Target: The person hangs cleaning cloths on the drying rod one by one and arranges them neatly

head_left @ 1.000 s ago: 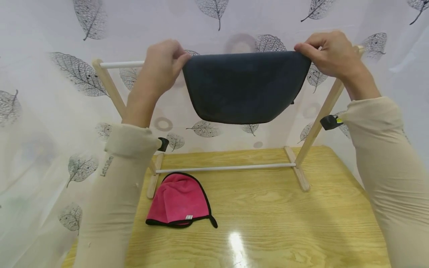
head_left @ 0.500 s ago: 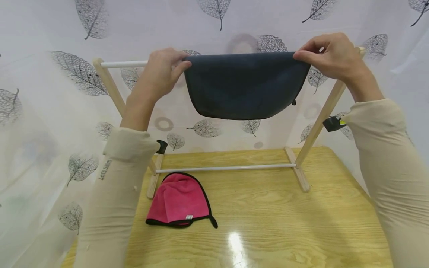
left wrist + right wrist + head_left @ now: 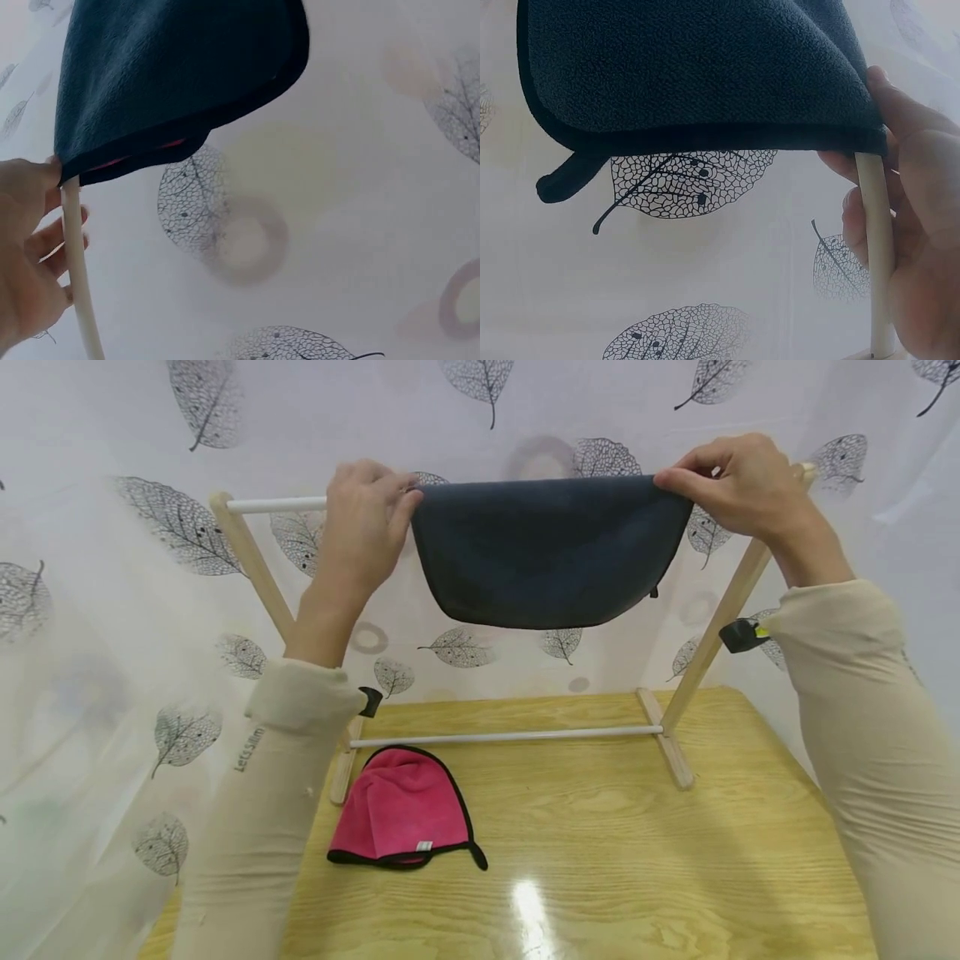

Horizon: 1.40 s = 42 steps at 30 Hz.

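A dark blue towel (image 3: 551, 556) with black binding hangs folded over the white top rod (image 3: 277, 505) of a small rack. At its left upper corner, my left hand (image 3: 356, 535) pinches the edge where it meets the rod. My right hand (image 3: 750, 489) holds the right upper corner between thumb and fingers. In the left wrist view, a sliver of pink shows between the towel's two hanging layers (image 3: 180, 75), and fingers curl behind the rod. A black hanging loop (image 3: 570, 176) sticks out from the towel's lower corner in the right wrist view.
A pink towel (image 3: 408, 806) with black trim and a small white tag lies folded on the wooden table (image 3: 600, 860), at the rack's left foot. Wooden rack legs (image 3: 712, 635) and a lower white rod (image 3: 510, 737) stand behind it. A leaf-printed curtain (image 3: 97, 635) hangs beyond.
My left hand has shifted slightly at the towel's left corner, its fingers moving along the rod. The towel's front flap hangs slightly higher than a second ago. My right hand stays at its corner.
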### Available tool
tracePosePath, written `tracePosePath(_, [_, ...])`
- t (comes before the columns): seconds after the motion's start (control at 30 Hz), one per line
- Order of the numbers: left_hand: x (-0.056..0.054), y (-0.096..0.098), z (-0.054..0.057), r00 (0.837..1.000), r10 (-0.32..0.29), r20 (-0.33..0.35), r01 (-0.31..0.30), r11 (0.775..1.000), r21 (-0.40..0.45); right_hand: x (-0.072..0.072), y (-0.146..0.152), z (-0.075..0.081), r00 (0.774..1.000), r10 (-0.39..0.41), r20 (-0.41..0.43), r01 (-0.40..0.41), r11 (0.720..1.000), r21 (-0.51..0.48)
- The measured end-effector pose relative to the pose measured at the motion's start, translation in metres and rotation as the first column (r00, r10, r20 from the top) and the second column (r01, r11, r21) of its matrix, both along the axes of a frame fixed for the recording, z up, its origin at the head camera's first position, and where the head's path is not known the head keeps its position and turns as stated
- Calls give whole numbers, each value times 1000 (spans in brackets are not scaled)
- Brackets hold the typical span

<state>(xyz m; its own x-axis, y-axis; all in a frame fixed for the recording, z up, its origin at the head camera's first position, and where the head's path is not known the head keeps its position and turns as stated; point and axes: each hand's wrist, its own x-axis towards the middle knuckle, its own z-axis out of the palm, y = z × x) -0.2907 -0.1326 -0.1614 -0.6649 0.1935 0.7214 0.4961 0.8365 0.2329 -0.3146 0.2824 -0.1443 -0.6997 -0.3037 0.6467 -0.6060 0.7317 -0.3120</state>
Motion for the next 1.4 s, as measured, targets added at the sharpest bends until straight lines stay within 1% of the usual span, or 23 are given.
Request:
tracePosePath(0.07, [1, 2, -4, 997, 36, -68, -32, 998, 61, -1, -1, 0, 1000, 1, -26, -1, 1000, 7])
tracePosePath(0.13, [2, 4, -7, 988, 86, -130, -72, 991, 111, -2, -1, 0, 999, -7, -51, 8, 1000, 20])
tracePosePath(0.17, [2, 6, -9, 982, 113, -152, -95, 988, 122, -2, -1, 0, 998, -15, -62, 17, 1000, 26])
tracePosePath(0.23, [4, 8, -11, 973, 157, -172, -136, 982, 131, -3, -1, 0, 997, -31, -70, 34, 999, 39])
tracePosePath(0.33, [6, 11, -14, 968, 201, -150, -182, 975, 129, -4, -1, 1, 997, -50, -60, 53, 997, 51])
tracePosePath(0.4, [8, 14, -16, 967, 222, -128, -205, 970, 133, -4, -2, 1, 998, -57, -31, 59, 997, 49])
tracePosePath(0.53, [12, 19, -21, 965, 251, -73, -238, 960, 149, -2, -3, 1, 997, -67, 31, 67, 998, 4])
tracePosePath(0.6, [14, 21, -23, 971, 238, -22, -232, 960, 154, -1, -3, 1, 997, -64, 52, 65, 998, -23])
tracePosePath(0.67, [15, 22, -24, 975, 215, 46, -220, 960, 171, 0, -3, 1, 997, -60, 50, 62, 998, -32])
tracePosePath(0.73, [16, 22, -24, 979, 174, 110, -194, 959, 206, 0, -2, 1, 997, -57, 43, 58, 998, -29])
tracePosePath(0.8, [18, 20, -23, 978, 135, 157, -173, 951, 258, 0, -2, 1, 998, -55, 39, 56, 998, -26])
tracePosePath(0.87, [19, 19, -20, 979, 94, 182, -151, 933, 327, 0, -1, 1, 998, -50, 38, 51, 998, -32])
tracePosePath(0.97, [20, 16, -15, 983, 53, 178, -124, 900, 418, -1, -1, 1, 999, -34, 36, 35, 998, -42])
tracePosePath(1.1, [20, 15, -12, 990, 46, 132, -105, 866, 490, 0, -1, 1, 999, -8, 36, 9, 999, -39])
tracePosePath(1.17, [20, 16, -11, 993, 45, 108, -95, 855, 510, 0, -1, 0, 999, 4, 33, -3, 1000, -29])
tracePosePath(1.27, [19, 16, -11, 994, 42, 105, -93, 837, 539, 0, 0, 0, 999, 15, 34, -14, 1000, -23])
tracePosePath(1.33, [18, 16, -12, 994, 37, 107, -91, 826, 556, -1, 0, 0, 999, 9, 42, -8, 1000, -27])
tracePosePath(1.4, [18, 17, -14, 996, 37, 87, -80, 819, 568, -1, 0, 0, 999, 2, 50, 0, 999, -45])
